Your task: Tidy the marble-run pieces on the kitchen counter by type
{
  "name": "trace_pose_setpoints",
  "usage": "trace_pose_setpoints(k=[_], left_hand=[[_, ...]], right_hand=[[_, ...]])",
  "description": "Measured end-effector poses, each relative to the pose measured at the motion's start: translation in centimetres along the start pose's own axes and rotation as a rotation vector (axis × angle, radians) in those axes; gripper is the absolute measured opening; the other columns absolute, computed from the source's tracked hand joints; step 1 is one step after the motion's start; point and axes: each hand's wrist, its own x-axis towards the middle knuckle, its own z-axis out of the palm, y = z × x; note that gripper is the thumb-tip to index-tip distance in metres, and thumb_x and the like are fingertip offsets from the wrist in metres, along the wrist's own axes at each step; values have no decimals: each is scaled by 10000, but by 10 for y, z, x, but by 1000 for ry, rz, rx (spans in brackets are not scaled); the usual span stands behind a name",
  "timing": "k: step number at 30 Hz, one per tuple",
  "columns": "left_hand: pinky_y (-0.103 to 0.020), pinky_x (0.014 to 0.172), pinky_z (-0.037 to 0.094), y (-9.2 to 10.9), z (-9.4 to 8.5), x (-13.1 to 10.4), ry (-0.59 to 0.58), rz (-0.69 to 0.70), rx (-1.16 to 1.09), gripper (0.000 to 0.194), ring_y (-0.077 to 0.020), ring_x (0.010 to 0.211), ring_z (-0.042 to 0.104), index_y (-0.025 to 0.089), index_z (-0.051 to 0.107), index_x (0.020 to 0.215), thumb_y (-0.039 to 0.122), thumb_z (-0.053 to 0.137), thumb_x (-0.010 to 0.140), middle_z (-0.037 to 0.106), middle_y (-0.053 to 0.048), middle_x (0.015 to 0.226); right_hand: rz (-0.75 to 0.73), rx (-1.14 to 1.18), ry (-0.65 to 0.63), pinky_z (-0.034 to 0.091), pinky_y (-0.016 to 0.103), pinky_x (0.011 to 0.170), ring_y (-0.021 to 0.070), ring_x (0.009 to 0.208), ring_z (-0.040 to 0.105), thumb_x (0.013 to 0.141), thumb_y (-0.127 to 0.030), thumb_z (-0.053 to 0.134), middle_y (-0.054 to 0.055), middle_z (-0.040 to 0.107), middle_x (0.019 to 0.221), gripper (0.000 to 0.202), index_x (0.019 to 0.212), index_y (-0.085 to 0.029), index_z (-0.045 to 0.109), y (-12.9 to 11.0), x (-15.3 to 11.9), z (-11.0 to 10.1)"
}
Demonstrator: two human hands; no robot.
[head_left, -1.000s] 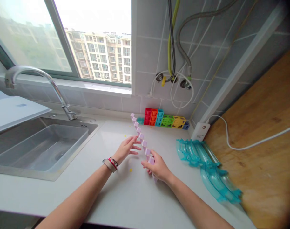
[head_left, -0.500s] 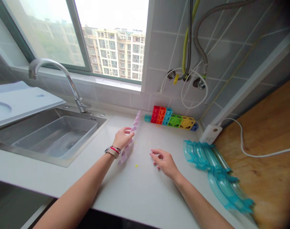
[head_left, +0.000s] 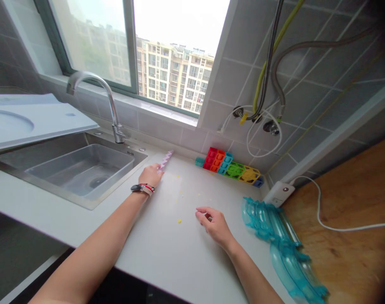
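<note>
My left hand is closed around a light purple zigzag strip on the counter, just right of the sink. The strip's far end shows beyond my fingers, while the rest is hidden under the hand. My right hand hovers low over the middle of the counter, fingers loosely curled and thumb apart, with nothing in it. Between the hands lie several small yellow bits, the largest being a yellow piece left of my right fingertips.
A row of coloured plastic blocks stands against the tiled wall. Clear teal curved pieces line the counter's right side, near a white power strip. At left, the sink holds a clear plastic bin below a chrome faucet.
My left hand has moved left with the purple strip, closer to the sink's edge. My right hand stays about where it was. The camera view has turned and tilted a little.
</note>
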Motion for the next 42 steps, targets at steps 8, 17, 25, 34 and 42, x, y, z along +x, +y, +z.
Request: trace_pose_setpoints(k=[8,17,25,34,42], left_hand=[[-369,935,527,-9,-6,7,-57,-66,83,378,-312,1113,695,192,694,1245,330,599,906,756,-166,1170],[-443,857,536,-12,-10,8,-51,-139,105,332,-367,1053,691,225,712,1195,278,592,890,755,-185,1114],[-489,1071,422,28,-8,-21,97,225,-94,483,-345,1278,508,130,554,1391,279,593,934,586,-191,1406],[-288,700,514,81,30,-83,-210,793,-326,195,-196,738,706,279,765,1025,324,602,927,769,-29,808],[-338,611,494,72,49,-75,-223,759,-311,159,-234,660,675,258,764,924,305,612,922,720,-74,697]], right_hand=[[-11,-18,-9,486,267,553,172,631,609,906,-481,621,54,734,783,378,1099,-200,786,1,0,0],[-14,-22,-16,479,267,562,167,623,596,905,-465,627,48,728,788,361,1089,-195,780,-4,0,-2],[-28,-24,-20,493,269,560,172,647,615,915,-471,624,59,737,851,347,1084,-207,775,-1,0,0],[65,64,-17,478,263,431,220,668,684,874,-578,640,102,764,933,456,1104,-201,753,4,3,0],[10,-100,138,551,319,579,236,727,687,884,-515,636,93,751,906,358,969,-183,739,-10,72,-17]])
